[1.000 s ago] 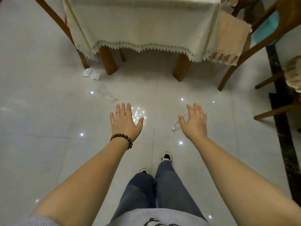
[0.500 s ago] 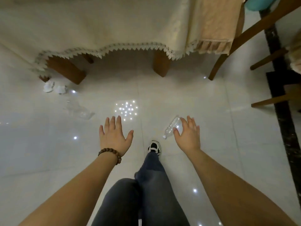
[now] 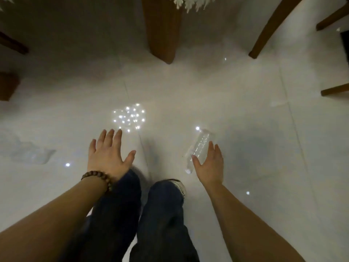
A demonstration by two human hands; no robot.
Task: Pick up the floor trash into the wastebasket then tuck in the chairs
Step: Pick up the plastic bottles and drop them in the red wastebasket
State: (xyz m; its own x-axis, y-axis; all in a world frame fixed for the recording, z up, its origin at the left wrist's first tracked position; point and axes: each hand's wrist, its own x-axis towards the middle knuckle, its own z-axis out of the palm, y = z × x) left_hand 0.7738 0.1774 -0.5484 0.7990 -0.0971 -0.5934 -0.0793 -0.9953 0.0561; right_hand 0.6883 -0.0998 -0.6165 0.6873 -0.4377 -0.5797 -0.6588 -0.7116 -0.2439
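Observation:
A clear plastic bottle (image 3: 199, 146) lies on the pale tiled floor, cap end toward me. My right hand (image 3: 209, 163) hovers open just right of it, fingers spread, thumb over the bottle's lower part; whether it touches is unclear. My left hand (image 3: 108, 154), with a bead bracelet at the wrist, is open with spread fingers and holds nothing. A crumpled clear plastic wrapper (image 3: 32, 155) lies on the floor to the far left. No wastebasket is in view.
A thick wooden table leg (image 3: 162, 29) stands ahead at top centre, with the lace cloth edge (image 3: 190, 2) above it. Chair legs (image 3: 272, 29) slant at the upper right, more dark wood at the left edge (image 3: 7, 86). My legs and one shoe (image 3: 178, 186) are below.
I have moved forward and bent lower; the table now fills the top of the view. Both hands dropped toward the floor, and my right hand has closed in beside the bottle.

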